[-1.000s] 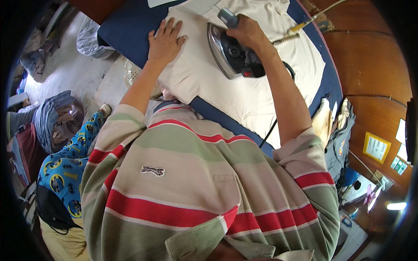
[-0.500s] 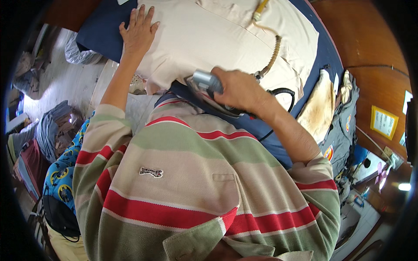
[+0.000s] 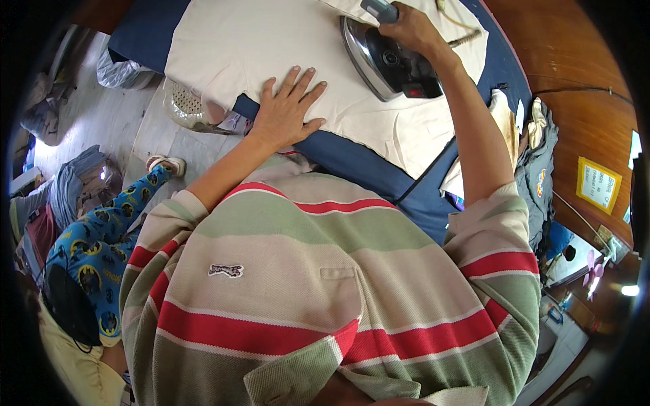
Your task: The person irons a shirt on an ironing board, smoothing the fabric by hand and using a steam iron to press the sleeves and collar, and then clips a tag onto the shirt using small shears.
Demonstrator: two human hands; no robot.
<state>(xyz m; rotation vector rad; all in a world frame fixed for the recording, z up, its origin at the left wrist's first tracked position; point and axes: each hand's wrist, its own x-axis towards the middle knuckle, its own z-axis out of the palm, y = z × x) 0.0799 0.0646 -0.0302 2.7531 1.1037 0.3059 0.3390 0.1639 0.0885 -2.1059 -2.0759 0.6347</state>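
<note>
A cream garment (image 3: 237,40) lies spread over a navy-covered ironing surface (image 3: 352,159). My left hand (image 3: 288,111) rests flat near the garment's front edge, fingers spread and holding nothing. Farther off to the right, my right hand (image 3: 414,30) is wrapped round the grey handle of an iron (image 3: 387,59). The iron has a shiny metal lower body and a dark rear part, its tip pointing away to the left. Whether its soleplate touches the cloth I cannot tell. A brownish hose (image 3: 466,38) runs beyond my right wrist.
At left sits or leans another person in blue patterned trousers (image 3: 84,237). A perforated pale plastic seat (image 3: 186,105) and a plastic bag (image 3: 120,73) stand beside the ironing surface. Grey clothing (image 3: 539,166) hangs at right, before a wooden panel (image 3: 562,51) with a yellow-edged notice (image 3: 598,187).
My right hand has carried the iron away from me, from the near edge to farther over the garment. My left hand has come nearer and to the right. The garment has shifted toward me.
</note>
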